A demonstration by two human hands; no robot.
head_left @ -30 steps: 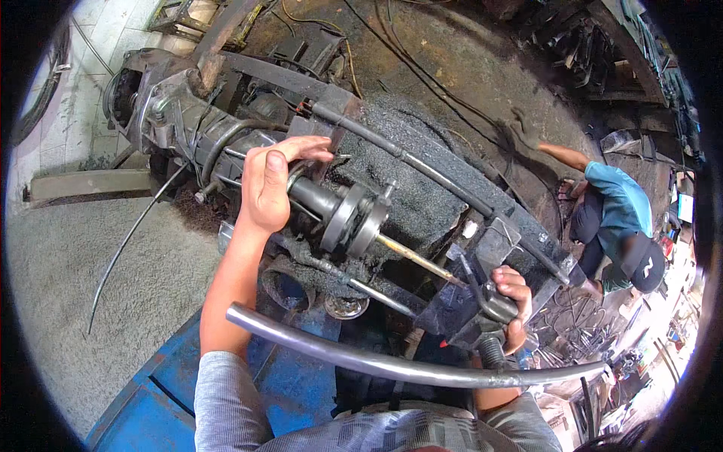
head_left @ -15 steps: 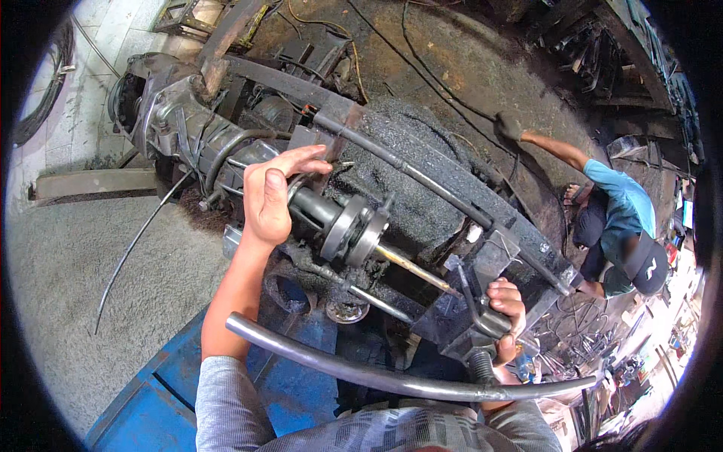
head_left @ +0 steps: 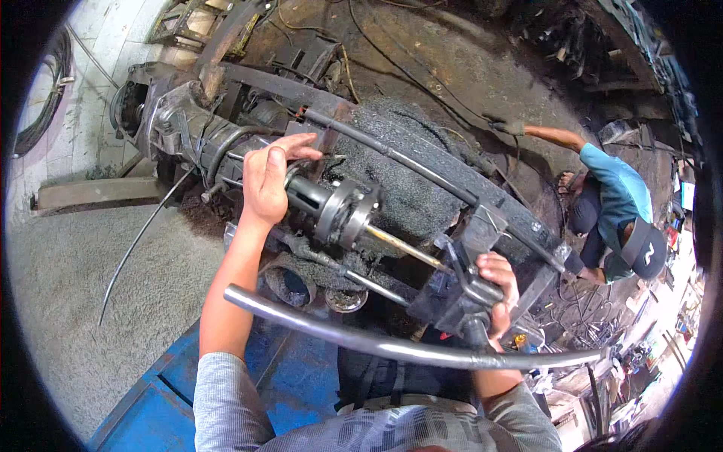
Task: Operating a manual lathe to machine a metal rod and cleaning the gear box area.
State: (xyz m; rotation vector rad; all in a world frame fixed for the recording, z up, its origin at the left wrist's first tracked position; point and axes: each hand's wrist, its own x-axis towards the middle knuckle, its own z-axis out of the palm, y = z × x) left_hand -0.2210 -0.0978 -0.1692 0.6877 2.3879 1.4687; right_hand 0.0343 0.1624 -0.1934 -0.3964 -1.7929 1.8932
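Since a second ago, your curved steel bar sits a little higher in view, and the crouching co-worker's gloved hand has swung further left at the end of an outstretched arm. At the far left you have a cable coil on the tiles, then a thin dark rod arcing over the rough concrete floor. Next comes the machine's metal housing, with your left hand just right of it, fingers stretched over the dark cylinder; you show your thumb on the near side, but I cannot tell whether those fingers close on anything. Below your left forearm lies a blue panel. Right of that hand, the two round collars lead into a yellowish shaft, which slants down to the right, toward the block near your other hand. Dark grit lies heaped behind it. Your right hand is clamped around the dark metal handle, directly above the upright screw, whose foot meets the curved bar. Furthest right, the co-worker bends down in a teal shirt.
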